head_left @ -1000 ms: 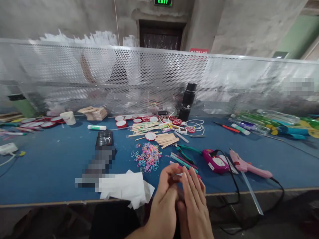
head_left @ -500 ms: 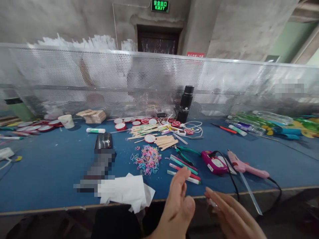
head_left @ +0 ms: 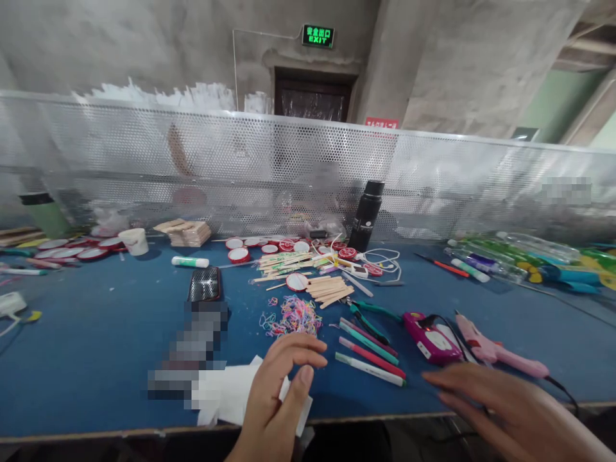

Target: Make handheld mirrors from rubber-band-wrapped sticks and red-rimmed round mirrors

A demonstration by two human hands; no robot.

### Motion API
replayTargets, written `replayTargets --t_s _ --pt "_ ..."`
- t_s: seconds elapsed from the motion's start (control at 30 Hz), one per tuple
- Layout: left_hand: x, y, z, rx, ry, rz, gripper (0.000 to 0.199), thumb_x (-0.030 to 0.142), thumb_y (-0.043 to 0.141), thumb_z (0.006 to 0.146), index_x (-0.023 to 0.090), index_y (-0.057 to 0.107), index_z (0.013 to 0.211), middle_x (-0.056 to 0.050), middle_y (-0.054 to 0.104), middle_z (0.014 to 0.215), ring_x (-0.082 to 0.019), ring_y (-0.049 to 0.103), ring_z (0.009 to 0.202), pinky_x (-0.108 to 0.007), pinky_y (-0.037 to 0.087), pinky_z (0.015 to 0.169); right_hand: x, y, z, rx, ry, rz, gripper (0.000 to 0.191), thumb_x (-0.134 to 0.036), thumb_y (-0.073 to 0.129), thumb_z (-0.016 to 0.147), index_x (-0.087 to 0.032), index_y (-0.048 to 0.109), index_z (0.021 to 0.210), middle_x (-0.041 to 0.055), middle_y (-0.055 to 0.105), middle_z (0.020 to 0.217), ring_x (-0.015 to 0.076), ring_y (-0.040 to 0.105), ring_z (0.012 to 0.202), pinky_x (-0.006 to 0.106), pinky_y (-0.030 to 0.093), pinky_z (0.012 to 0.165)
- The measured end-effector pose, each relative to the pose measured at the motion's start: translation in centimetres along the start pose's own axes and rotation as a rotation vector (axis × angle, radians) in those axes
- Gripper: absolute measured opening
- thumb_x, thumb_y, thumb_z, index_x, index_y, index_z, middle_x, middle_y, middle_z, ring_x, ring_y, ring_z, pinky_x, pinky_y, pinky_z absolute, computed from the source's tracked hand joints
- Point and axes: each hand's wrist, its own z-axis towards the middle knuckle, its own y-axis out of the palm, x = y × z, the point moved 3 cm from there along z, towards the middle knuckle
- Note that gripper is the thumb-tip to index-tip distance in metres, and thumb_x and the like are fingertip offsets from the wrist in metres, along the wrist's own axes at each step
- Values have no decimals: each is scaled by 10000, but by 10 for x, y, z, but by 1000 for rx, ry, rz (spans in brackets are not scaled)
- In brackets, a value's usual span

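Note:
My left hand (head_left: 282,385) is over the white tissues (head_left: 226,391) and the near edge of a pile of small coloured rubber bands (head_left: 296,314); its fingers curve with the thumb apart, and nothing shows in it. Over the front edge at the right, my right hand (head_left: 505,401) has its fingers stretched out, slightly blurred, with no object visible in it. Between the hands lie several felt-tip pens, including a white one with a green cap (head_left: 370,369) and a red-pink one (head_left: 373,358). Beyond the right hand are a purple-pink device (head_left: 430,339) and a pink glue gun (head_left: 498,353).
On the blue table (head_left: 120,333) are wooden sticks (head_left: 330,290), green-handled pliers (head_left: 368,321), a glue stick (head_left: 190,262) and a black bottle (head_left: 366,218). Plastic bottles (head_left: 553,256) lie at the right. A perforated metal screen (head_left: 216,160) runs along the back.
My hands have moved apart, the left to the left and the right to the right. A small clear thing seen at my right fingers is no longer visible. The view has tilted up slightly.

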Motion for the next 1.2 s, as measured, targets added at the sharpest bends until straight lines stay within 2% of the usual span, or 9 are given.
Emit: replayTargets --t_s 0.07,0.17,0.3,0.43,0.63,0.77,0.87,1.0,1.2 --pt "-3 -5 3 28 17 16 238 331 535 1026 257 759 992 -80 738 1133 -245 638 1129 -395 459 1034 -21 -2 63 -53 -51 54 293 -461 534 1016 -332 797 1027 16 814 1015 192 771 917 297 622 822" --pt "-9 -9 5 21 41 38 241 311 527 1026 260 760 994 -77 748 1103 -247 648 1097 -395 473 1003 -34 26 164 -253 -173 150 283 -384 538 1023 -257 790 1024 35 803 993 165 733 908 293 561 856" --pt "-20 -8 6 -29 83 76 231 271 514 1025 264 744 1021 -74 752 1099 -244 655 1094 -403 469 1017 -11 107 280 -535 -74 97 213 -312 644 954 -196 790 1057 35 802 1041 158 716 958 235 507 849" --pt "-33 -10 6 -3 104 83 202 274 530 1016 256 730 1032 -85 758 1087 -253 663 1090 -401 490 994 20 177 349 -564 48 -4 176 -221 678 920 -147 778 1046 65 794 1025 177 713 953 250 521 838" --pt "-44 -16 10 -165 259 118 191 180 605 957 270 721 1081 -78 766 1087 -240 687 1061 -370 523 969 49 221 375 -642 53 -22 261 -377 672 978 -154 694 1111 63 721 1143 204 703 1019 420 591 915" --pt "-40 -15 9 -63 161 68 147 235 583 989 264 724 1022 -78 754 1079 -243 668 1078 -382 505 981 56 226 376 -656 42 -20 221 -326 716 947 -138 722 1062 60 748 1079 201 712 1006 398 582 928" --pt "-34 -12 8 -11 83 45 179 297 560 1011 253 731 978 -90 748 1074 -250 657 1079 -391 500 973 53 226 374 -651 45 -31 239 -359 692 964 -148 708 1075 53 737 1096 197 709 997 407 586 917" --pt "-20 -14 9 -44 97 41 197 290 541 1014 251 734 1006 -95 745 1101 -257 643 1122 -421 487 1014 42 220 373 -572 46 -46 196 -319 676 963 -136 713 1021 65 742 1048 195 701 969 372 562 896" --pt "-2 -30 11 -78 98 132 196 236 530 1009 254 725 1027 -92 750 1109 -257 650 1124 -447 489 1027 24 181 369 -436 13 45 198 -149 586 906 -96 738 1021 114 772 1003 187 690 910 250 471 775"
